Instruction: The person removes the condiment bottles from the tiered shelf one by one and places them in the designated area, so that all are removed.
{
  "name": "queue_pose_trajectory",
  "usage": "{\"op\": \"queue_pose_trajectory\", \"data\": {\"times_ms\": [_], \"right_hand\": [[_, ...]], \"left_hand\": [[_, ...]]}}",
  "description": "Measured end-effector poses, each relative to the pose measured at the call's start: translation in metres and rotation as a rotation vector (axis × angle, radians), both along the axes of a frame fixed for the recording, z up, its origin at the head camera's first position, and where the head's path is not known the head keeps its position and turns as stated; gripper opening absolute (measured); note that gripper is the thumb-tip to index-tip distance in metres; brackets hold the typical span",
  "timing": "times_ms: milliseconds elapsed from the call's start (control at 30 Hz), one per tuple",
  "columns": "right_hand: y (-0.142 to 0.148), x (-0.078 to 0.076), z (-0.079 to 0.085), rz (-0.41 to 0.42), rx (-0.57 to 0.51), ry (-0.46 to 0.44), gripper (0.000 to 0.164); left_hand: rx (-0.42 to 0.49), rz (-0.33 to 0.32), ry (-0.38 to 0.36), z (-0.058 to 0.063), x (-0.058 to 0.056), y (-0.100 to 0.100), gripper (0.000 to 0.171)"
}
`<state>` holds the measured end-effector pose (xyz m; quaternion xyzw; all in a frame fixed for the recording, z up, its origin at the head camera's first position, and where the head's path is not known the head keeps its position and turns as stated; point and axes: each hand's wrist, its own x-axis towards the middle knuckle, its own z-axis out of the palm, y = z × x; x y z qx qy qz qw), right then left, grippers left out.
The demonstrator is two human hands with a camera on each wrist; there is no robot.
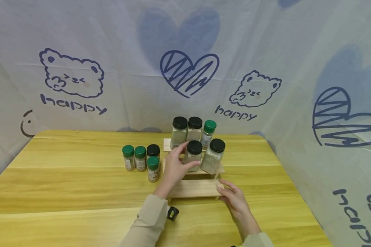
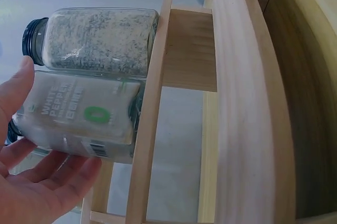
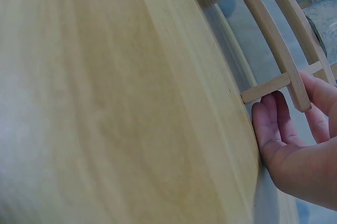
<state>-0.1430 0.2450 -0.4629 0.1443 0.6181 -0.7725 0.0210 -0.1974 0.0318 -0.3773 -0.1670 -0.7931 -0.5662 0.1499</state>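
Note:
My left hand (image 1: 174, 167) holds a white pepper jar (image 2: 79, 110) with a black lid, thumb on one side and fingers on the other. The jar stands on the middle step of a wooden tiered rack (image 1: 194, 188). Right beside it is a second black-lidded jar (image 2: 100, 39) with speckled contents. With my right hand (image 1: 235, 199) I grip the right end of the rack's lowest step, as the right wrist view shows. On the top step stand two black-lidded jars (image 1: 179, 133) and a green-capped bottle (image 1: 208, 134).
Left of the rack, green-capped spice bottles (image 1: 129, 161) and a black-lidded one (image 1: 153, 151) stand grouped on the wooden table (image 1: 65, 185). A small black object (image 1: 172, 213) lies in front of the rack. A printed cloth (image 1: 126, 51) hangs behind the table.

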Motion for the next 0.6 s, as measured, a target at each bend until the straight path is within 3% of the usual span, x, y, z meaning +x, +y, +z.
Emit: {"op": "queue_pose_trajectory", "data": {"times_ms": [333,600], "right_hand": [[-0.0020,0.0009,0.0007,-0.005,0.010,0.020,0.031],[-0.0020,-0.0001,0.0008,-0.003,0.009,0.005,0.036]], "left_hand": [[0.012,0.004,0.010,-0.0052,-0.0050,0.0017,0.063],[0.014,0.005,0.036,-0.0024,-0.0047,0.0017,0.060]]}}
